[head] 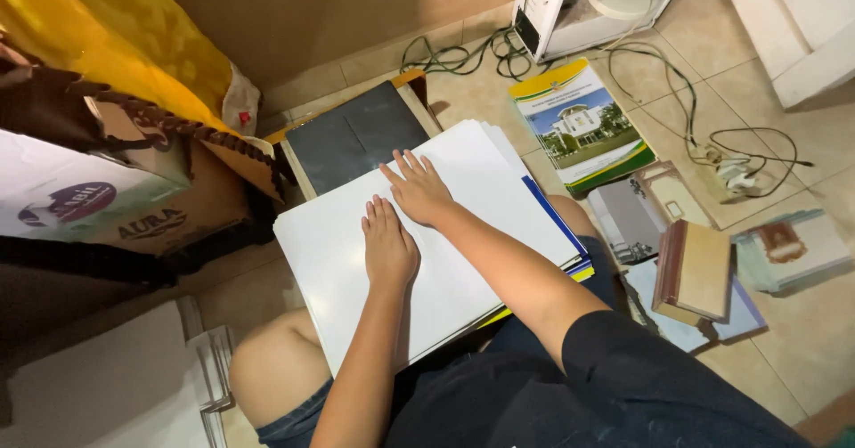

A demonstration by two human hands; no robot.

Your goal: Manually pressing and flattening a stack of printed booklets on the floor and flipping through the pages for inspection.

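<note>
Floor tiles (pixel 802 341) are seen spread with printed matter, and a brown cardboard box (pixel 134 190) is set at the left, beside a yellow sheet (pixel 116 38). A stack of large white sheets (pixel 329 252) is carried across the seated person's lap, with blue and yellow edges of lower sheets shown at its right side. A dark slate-grey board (pixel 352 136) in a pale frame is laid just beyond the stack, touching its far edge. A booklet with a building photo and green-yellow border (pixel 583 127) is laid on the tiles to the right, and a brown hardback book (pixel 695 270) is rested on other prints nearer the knee. The left hand (pixel 387 248) is pressed flat on the top white sheet, grip apart, fingers together and extended. The right hand (pixel 419 190) is laid flat just beside it, grip likewise apart, nothing clamped. Green cables (pixel 463 56) are tangled by the wall.
</note>
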